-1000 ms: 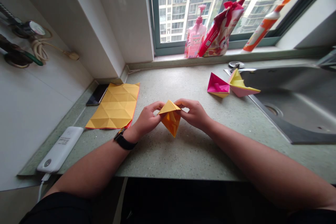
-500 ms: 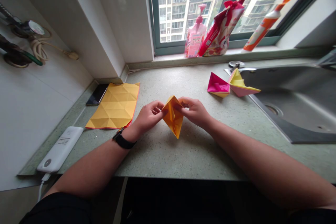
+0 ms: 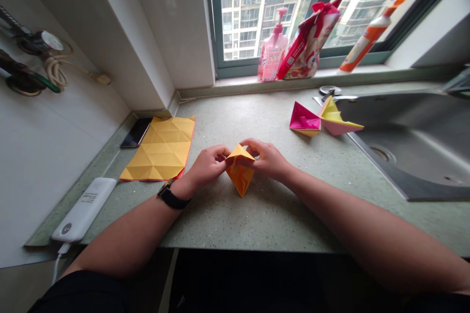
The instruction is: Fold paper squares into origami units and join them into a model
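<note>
1. Two hands meet at the tabletop (image 3: 257,215) centre: I see my left hand (image 3: 206,165) and right hand (image 3: 267,159) both on an orange folded paper piece (image 3: 239,173).
2. Left hand: fingers (image 3: 219,152) curled and pressed together, pinching the piece's upper left edge. Black watch (image 3: 172,197) on that wrist.
3. Right hand: fingers (image 3: 248,145) curled over the top right corner, pinching it.
4. Paper piece sits between both hands, pointed tip down toward me, tip at or just above the tabletop; can't tell if it touches.
5. Near left edge: white power bank (image 3: 85,210) with a cable hanging off.
6. Left, farther back: creased orange paper sheet (image 3: 161,149) lying flat, red edge showing under it; dark phone (image 3: 135,132) just beside it against the wall.
7. Right, past the hands: pink folded shape (image 3: 304,120) and yellow folded shape (image 3: 334,116) touching each other, at the sink (image 3: 404,176) rim.
8. Windowsill at the back: pink pump bottle (image 3: 272,51), red pouch (image 3: 310,39) leaning on it, orange-and-white bottle (image 3: 365,39) tilted against the window frame.
9. Left wall: coiled cord (image 3: 55,68) and hanging tools, blurry.
</note>
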`<state>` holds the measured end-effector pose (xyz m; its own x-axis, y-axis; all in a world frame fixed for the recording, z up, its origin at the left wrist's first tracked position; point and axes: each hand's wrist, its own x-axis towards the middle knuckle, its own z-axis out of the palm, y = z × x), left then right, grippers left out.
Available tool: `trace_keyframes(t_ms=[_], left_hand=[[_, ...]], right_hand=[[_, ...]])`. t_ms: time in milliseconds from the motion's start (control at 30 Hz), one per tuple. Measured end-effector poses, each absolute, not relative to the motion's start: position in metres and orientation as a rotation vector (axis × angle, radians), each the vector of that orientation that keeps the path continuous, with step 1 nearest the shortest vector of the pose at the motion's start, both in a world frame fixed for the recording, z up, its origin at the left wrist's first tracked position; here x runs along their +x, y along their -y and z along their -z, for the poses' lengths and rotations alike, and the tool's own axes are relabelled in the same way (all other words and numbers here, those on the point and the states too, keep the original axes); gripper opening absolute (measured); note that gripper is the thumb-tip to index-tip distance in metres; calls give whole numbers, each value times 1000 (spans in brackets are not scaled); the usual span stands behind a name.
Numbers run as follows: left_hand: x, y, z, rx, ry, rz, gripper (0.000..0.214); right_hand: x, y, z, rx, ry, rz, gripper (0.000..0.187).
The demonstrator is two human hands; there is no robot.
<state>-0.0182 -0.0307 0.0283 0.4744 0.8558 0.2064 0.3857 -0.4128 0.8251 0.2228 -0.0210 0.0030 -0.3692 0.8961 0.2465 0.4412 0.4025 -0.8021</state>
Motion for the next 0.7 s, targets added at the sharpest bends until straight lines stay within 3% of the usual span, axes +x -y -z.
trace_keyframes(t_ms=[200,400,700], left_hand=[[-22,23,-23,1897,-1197,-838,49],[-24,16,-20,1806,-1323,-888,38],[-12,30,-22,1866,-1195,-862,39]], right_hand=[[223,25,-7,-1047,1853,-635,42],[224,35,-18,-934,1954,-139,20],[213,42,-11,-1040,2131,38,22]])
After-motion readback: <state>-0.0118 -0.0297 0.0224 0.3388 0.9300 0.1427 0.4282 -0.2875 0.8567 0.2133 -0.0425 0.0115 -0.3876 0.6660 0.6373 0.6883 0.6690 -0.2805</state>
